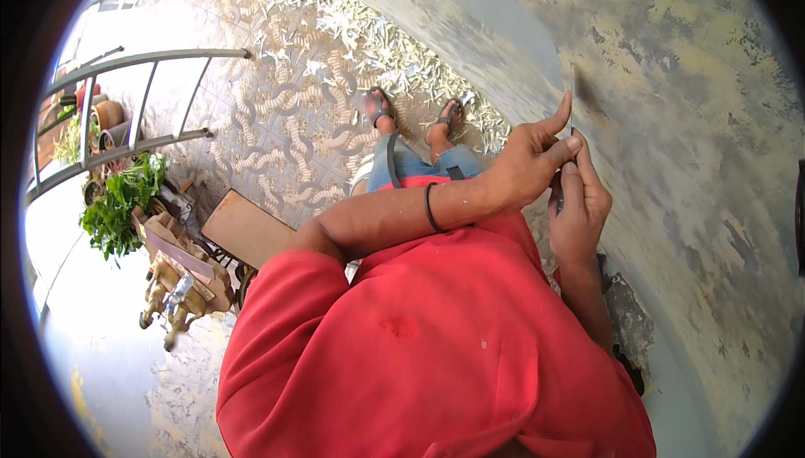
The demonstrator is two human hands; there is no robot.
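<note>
Both hands are together at the wall on the right. My right hand (581, 207) is closed around the handle of a thin-bladed scraper (573, 114), seen almost edge-on. The handle is mostly hidden by my fingers. My left hand (532, 156) reaches across from the left, its thumb pressed by the base of the blade and its index finger stretched along the blade's side. The blade points away from me, its tip close to the patchy grey and yellowish wall (671, 123); whether it touches cannot be told.
Peeled flakes (377, 35) litter the patterned floor (251, 131) along the wall's foot. A metal railing (151, 57) curves at the far left. Near it are a leafy green plant (126, 202), clay pots (107, 114), a brown board (243, 223) and a cluttered heap with a clear bottle (179, 289).
</note>
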